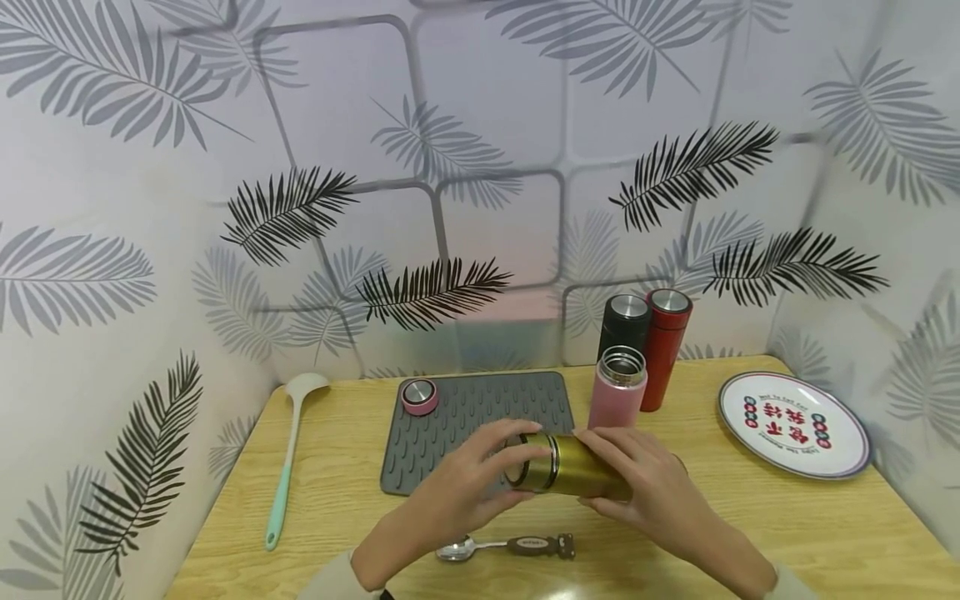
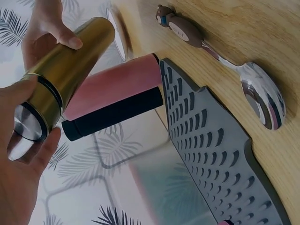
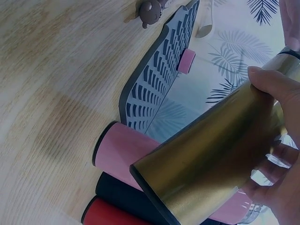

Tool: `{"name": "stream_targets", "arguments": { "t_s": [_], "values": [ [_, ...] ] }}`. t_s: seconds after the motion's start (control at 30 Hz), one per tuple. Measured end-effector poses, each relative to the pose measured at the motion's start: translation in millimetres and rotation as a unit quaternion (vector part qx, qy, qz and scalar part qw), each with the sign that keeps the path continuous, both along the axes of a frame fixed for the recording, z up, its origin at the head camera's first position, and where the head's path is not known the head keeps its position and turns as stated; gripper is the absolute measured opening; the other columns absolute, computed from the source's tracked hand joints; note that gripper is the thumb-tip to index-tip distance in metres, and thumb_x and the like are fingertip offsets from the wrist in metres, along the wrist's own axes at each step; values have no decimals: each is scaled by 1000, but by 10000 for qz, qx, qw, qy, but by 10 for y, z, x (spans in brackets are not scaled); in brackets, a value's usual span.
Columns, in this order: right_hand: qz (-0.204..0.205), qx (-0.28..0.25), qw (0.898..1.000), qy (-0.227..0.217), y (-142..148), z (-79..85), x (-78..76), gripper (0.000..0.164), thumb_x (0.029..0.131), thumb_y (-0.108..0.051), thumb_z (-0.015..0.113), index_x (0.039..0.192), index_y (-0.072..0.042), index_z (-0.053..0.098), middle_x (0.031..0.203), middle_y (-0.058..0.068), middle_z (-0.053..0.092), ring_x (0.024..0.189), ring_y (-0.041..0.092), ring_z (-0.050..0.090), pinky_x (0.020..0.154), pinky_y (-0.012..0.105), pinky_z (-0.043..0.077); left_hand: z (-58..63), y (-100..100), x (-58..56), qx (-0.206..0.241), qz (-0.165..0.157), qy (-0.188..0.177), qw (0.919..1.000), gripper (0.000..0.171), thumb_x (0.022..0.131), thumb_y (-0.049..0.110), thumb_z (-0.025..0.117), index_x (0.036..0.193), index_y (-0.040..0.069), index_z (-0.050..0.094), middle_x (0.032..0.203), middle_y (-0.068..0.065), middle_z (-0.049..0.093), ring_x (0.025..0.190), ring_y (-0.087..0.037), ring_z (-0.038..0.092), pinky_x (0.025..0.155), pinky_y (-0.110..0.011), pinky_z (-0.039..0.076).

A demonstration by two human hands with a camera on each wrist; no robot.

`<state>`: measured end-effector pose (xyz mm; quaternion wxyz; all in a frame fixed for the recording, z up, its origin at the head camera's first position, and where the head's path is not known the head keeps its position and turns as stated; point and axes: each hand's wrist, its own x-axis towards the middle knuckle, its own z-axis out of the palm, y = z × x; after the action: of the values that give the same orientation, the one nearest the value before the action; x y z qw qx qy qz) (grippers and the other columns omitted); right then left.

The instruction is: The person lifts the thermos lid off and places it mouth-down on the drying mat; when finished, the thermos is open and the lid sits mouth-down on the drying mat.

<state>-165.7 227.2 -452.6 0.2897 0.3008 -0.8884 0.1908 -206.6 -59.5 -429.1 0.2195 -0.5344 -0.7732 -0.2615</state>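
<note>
Both hands hold a gold thermos (image 1: 588,468) tipped on its side above the table, its capped end toward the left. My left hand (image 1: 468,477) grips the gold lid (image 1: 536,461) between thumb and fingers; its steel top (image 2: 29,123) shows in the left wrist view. Around the thermos body my right hand (image 1: 651,483) is wrapped, thumb along the near side. Just behind stands a pink thermos (image 1: 617,396) with its steel mouth uncovered. The pink lid (image 1: 419,397) lies on the grey drying mat (image 1: 480,387).
A black thermos (image 1: 613,323) and a red thermos (image 1: 663,354) stand at the back right. To the right is a white plate (image 1: 851,442) with red lettering. A bear-handled spoon (image 1: 532,545) lies in front, and a ladle (image 1: 288,467) with a green handle lies on the left.
</note>
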Motion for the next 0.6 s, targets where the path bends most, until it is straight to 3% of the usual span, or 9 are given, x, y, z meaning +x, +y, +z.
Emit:
{"name": "stream_targets", "arguments": {
  "t_s": [0.13, 0.3, 0.6],
  "values": [
    [13, -3, 10000, 41, -13, -10, -6, 88, 65, -27, 100, 144, -14, 62, 130, 4, 68, 112, 26, 67, 91, 52, 58, -5, 4, 13, 404, 227, -906, 9948, 61, 94, 29, 81, 147, 19, 52, 146, -3, 54, 118, -14, 62, 95, -22, 55],
    [-4, -25, 10000, 87, -30, -25, -18, 89, 65, -27, 100, 144, -12, 62, 128, 6, 68, 111, 26, 67, 91, 52, 58, 13, 29, 30, 803, 468, -1857, 9782, 56, 98, 34, 77, 147, 23, 52, 139, 1, 57, 92, -8, 60, 76, -21, 56],
    [-130, -83, 9999, -40, -49, -39, -25, 88, 66, -27, 100, 144, -13, 61, 128, 8, 69, 110, 28, 68, 90, 53, 59, 40, 60, 39, 1196, 705, -2367, 9616, 53, 97, 31, 78, 144, 26, 56, 128, 2, 61, 90, -11, 62, 76, -26, 59]
  ]
}}
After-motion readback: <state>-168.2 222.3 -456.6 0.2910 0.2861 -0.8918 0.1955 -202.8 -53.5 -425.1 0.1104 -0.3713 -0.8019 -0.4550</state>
